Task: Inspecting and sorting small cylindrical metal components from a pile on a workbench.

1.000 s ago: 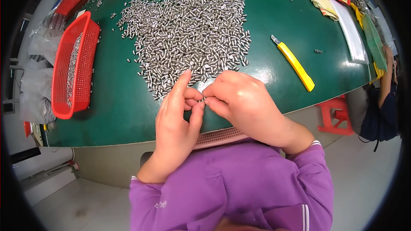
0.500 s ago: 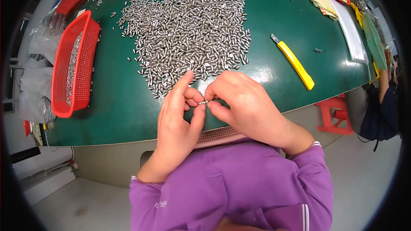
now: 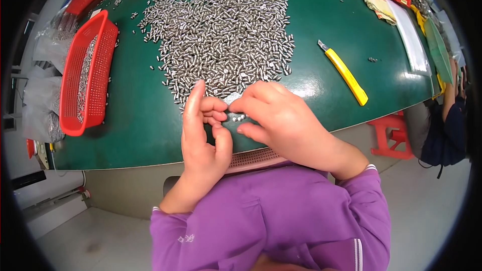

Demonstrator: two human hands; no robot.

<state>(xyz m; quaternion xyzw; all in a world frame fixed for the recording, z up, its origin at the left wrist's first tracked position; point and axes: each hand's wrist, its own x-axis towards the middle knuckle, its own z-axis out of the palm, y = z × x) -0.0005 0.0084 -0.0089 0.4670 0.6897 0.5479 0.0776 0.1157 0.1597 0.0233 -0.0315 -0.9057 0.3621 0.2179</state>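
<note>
While the hands meet at the near edge of the green bench [image 3: 140, 135], the step in hand appears to be picking small metal pins out of the heap and gathering them in a short row between the fingertips; the next move would call for a fine pinch that keeps the row aligned without dropping any. Well out to the left of the hands sits a red mesh basket [image 3: 75, 100] holding more pins. The left hand [image 3: 205, 135] stands on edge, forefinger stretched up, the other fingers curled in and the thumb raised, loosely half closed beside the few loose pins [image 3: 238, 118] that lie between the two hands. The right hand [image 3: 281, 120] is curled, forefinger and thumb nearly closed toward those pins; whether it grips any I cannot tell. Just beyond both hands spreads the big heap of pins [image 3: 226, 30], and off to the right lies a yellow utility knife [image 3: 345, 73].
</note>
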